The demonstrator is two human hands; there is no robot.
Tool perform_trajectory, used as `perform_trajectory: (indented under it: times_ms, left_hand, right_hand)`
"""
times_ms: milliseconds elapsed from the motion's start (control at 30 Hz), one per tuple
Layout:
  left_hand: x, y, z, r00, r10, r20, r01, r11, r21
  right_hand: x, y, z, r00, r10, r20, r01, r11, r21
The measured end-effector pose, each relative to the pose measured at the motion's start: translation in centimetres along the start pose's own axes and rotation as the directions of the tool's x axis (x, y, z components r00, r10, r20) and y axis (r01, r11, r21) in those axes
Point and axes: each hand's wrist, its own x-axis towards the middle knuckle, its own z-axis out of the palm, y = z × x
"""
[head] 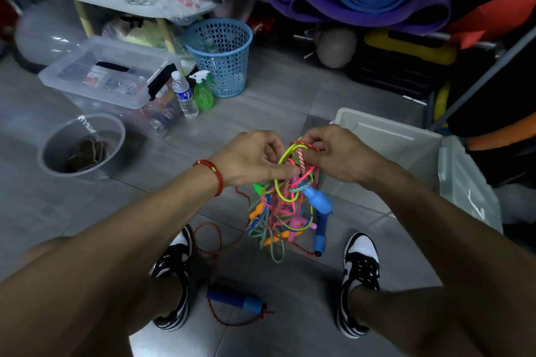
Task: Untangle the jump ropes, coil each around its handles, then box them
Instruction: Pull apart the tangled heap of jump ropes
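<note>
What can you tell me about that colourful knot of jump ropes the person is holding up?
The tangle of jump ropes hangs in the air between the shoes, above the grey tiled floor. It mixes neon yellow, pink, red and striped braided cords with plastic-looking handles in blue, orange, green and pink. The left hand and right hand pinch loops at its top. One red cord trails down to a blue handle lying on the floor.

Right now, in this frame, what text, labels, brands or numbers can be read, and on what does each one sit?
No text here can be read for certain.
Water bottle: blue label, print too small and blurred.
Clear lidded storage box: printed packaging inside, blurred.
Clear plastic bucket: white marking on the far rim, not legible.
Sneakers: side logos, no readable words.
Jump rope tangle and blue handle: no text seen.
</note>
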Motion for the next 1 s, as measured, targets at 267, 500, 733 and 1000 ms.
perform_trajectory:
  times_ms: [267, 500, 733, 1000]
  left_hand:
    - [-0.3, 1.0, 1.1, 0.994, -0.109, 0.027, 0.111, 0.990, -0.088]
    - [-0.3, 0.9, 2.0, 0.995, -0.095, -0.013, 0.093, 0.988, -0.124]
    - [0.0, 0.1, 1.7, 0.988, -0.151, 0.042, 0.155, 0.894, -0.420]
    - [0.0, 0.9, 1.5, 0.981, -0.196, 0.012, 0.166, 0.794, -0.585]
  right_hand:
    - [-1.0, -0.6, 0.0, 0.997, 0.077, 0.012, -0.077, 0.962, 0.263]
    - [-1.6, -2.1, -0.7, 0.985, 0.157, 0.072, -0.165, 0.738, 0.654]
    - [-1.3, 0.4, -4.1, 0.952, 0.088, -0.293, -0.027, 0.978, 0.206]
    - [-2.0, 0.7, 0.6, 0.995, -0.024, 0.099, 0.015, 0.997, 0.082]
